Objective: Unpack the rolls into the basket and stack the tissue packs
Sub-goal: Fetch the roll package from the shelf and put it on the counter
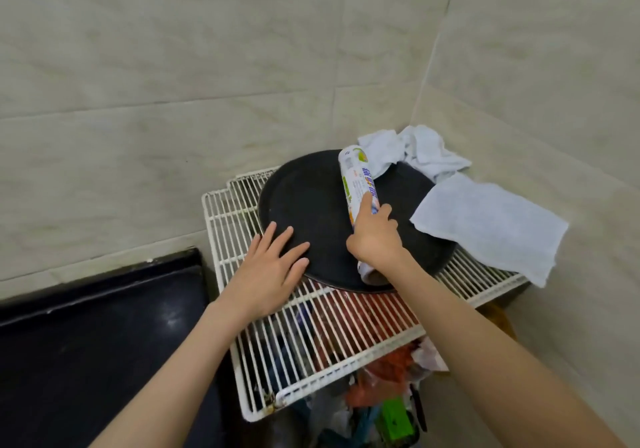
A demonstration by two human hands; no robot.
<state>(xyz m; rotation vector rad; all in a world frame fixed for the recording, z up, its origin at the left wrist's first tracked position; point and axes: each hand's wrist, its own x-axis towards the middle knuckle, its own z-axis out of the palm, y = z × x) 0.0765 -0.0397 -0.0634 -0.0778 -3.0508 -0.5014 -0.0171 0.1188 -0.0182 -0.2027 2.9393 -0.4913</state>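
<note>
Roll [356,184] in printed wrap lies on the black round tray [311,205], gripped near its end by the right hand [375,239], forefinger extended. Left hand [273,267] rests flat, fingers spread, on the tray's edge.

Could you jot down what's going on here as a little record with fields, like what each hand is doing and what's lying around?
Setting: white wire rack in a tiled corner
Left hand: open, flat on the rim of the round black tray
Right hand: gripping a wrapped roll that lies across the tray
Cloths: crumpled white towel behind the tray, flat white cloth to its right
Below the rack: colourful clutter, too blurred to identify
Basket: none in view
</note>
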